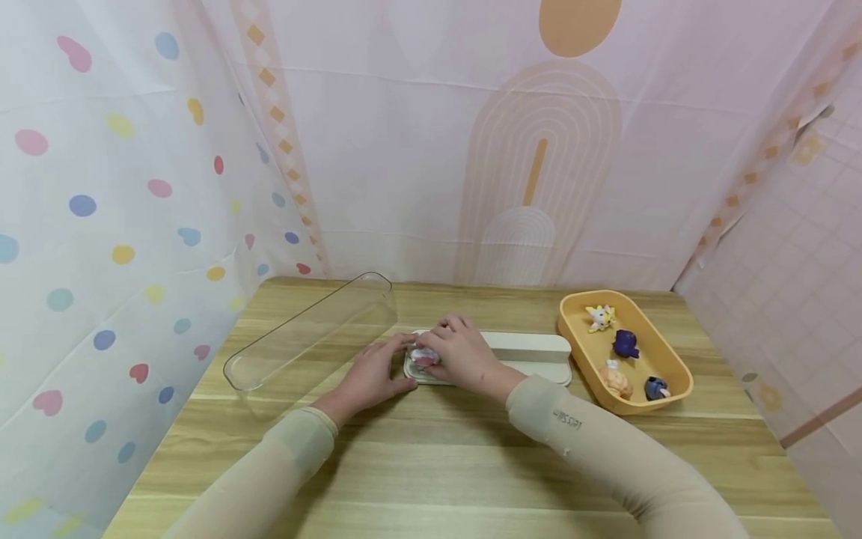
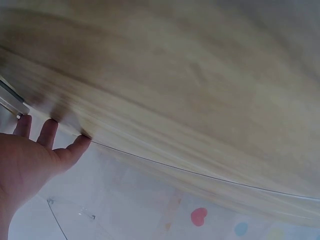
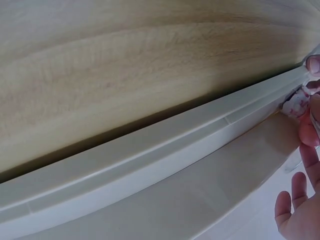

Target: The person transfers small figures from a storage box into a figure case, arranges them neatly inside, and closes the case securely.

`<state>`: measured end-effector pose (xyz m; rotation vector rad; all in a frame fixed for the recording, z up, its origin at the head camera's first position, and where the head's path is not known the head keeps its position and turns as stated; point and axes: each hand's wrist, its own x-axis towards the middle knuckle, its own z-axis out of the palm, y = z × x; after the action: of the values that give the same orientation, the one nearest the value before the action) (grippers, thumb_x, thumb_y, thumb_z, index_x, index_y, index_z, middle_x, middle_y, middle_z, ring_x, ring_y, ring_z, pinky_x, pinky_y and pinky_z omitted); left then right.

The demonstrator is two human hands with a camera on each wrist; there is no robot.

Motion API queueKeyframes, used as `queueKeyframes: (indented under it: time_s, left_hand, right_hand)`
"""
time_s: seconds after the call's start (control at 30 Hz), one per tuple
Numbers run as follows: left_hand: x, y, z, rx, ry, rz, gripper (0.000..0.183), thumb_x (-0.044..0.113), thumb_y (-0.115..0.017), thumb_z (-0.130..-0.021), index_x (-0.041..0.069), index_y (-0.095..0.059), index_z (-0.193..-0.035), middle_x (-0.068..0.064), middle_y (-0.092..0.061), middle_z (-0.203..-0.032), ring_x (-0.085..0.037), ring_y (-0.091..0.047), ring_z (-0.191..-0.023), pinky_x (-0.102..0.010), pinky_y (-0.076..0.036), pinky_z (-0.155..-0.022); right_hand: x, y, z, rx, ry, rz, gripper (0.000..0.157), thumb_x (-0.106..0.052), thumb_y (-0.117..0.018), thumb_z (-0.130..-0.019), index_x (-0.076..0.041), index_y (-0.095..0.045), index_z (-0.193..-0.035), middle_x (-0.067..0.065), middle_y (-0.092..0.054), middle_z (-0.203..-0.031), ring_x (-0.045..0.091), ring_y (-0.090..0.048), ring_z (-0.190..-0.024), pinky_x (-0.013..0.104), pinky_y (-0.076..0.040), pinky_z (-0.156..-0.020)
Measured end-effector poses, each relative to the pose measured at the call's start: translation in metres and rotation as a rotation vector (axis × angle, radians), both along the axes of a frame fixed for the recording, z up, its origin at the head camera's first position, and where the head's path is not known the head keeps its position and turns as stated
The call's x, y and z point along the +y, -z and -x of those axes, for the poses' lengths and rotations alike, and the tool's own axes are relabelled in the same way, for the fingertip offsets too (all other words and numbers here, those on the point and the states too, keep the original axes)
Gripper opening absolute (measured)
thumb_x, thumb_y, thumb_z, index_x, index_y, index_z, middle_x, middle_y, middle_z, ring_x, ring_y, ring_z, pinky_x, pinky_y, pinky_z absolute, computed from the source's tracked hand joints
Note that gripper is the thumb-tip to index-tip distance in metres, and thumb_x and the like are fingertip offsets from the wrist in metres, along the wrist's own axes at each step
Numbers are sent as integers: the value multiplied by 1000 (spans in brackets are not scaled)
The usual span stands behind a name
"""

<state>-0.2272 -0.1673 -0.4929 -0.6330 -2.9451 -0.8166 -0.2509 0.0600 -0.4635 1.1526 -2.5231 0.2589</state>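
My right hand [image 1: 471, 361] holds a small white-and-pink figurine [image 1: 424, 359] at the left end of a long white stepped base [image 1: 535, 372]. In the right wrist view, the figurine [image 3: 296, 104] shows partly behind the fingertips, low against the base's step. At that same end my left hand [image 1: 370, 376] touches the base, its thumb by the front corner and its fingers towards the back. The left wrist view shows the left hand [image 2: 31, 162] with fingers fairly straight. The figurine's full shape is hidden by the right hand.
A clear elongated cover [image 1: 299, 318] lies at the left, beyond the left forearm. On the right, next to the base, a yellow tray [image 1: 636, 409] holds several figurines, among them a dark purple one [image 1: 625, 343]. Patterned curtains [image 1: 404, 150] hang behind the wooden table [image 1: 431, 464].
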Motion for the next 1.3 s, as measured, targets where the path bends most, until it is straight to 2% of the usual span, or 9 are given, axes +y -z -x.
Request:
queueKeyframes:
  time_s: [0.43,0.67,0.87,1.1,1.3]
  left_hand:
    - [1,2,1,-4,8,-5,80,29,-91,-88,23,-48,-155,-6,-67,-150,-40,-61,-139,-67,-38,-122]
    - [-1,1,2,-4,10,-12,82,28,-91,-87,23,-47,-156,-7,-66,-151,-39,-60,-140,-66,-38,-122]
    - [-5,2,2,-16,-6,-16,83,30,-91,-88,21,-47,-158,-9,-65,-153,-41,-58,-142,-67,-35,-124]
    - [-6,2,3,-36,-21,-15,84,31,-91,-88,21,-47,-159,-10,-65,-153,-42,-56,-144,-66,-32,-126]
    - [-5,6,2,-14,-18,-24,83,29,-91,-87,20,-48,-158,-9,-64,-153,-43,-56,-144,-66,-34,-125]
  right_hand:
    - [2,4,0,-28,4,-7,57,-37,-90,-88,-20,-65,-136,2,-77,-126,28,-61,-124,48,-49,-112]
    - [3,-2,-1,-69,4,-8,58,-35,-90,-88,-18,-64,-137,4,-76,-128,29,-61,-126,50,-47,-114]
    - [10,-11,-3,-135,41,-27,57,-40,-88,-89,-20,-64,-136,4,-73,-133,27,-59,-130,50,-46,-118]
    - [35,-21,1,-155,60,-40,61,-46,-86,-90,-19,-63,-140,3,-71,-136,30,-59,-134,52,-45,-120]
    - [73,-40,6,-155,108,-1,64,-48,-84,-91,-15,-64,-141,9,-71,-138,35,-59,-133,57,-45,-118]
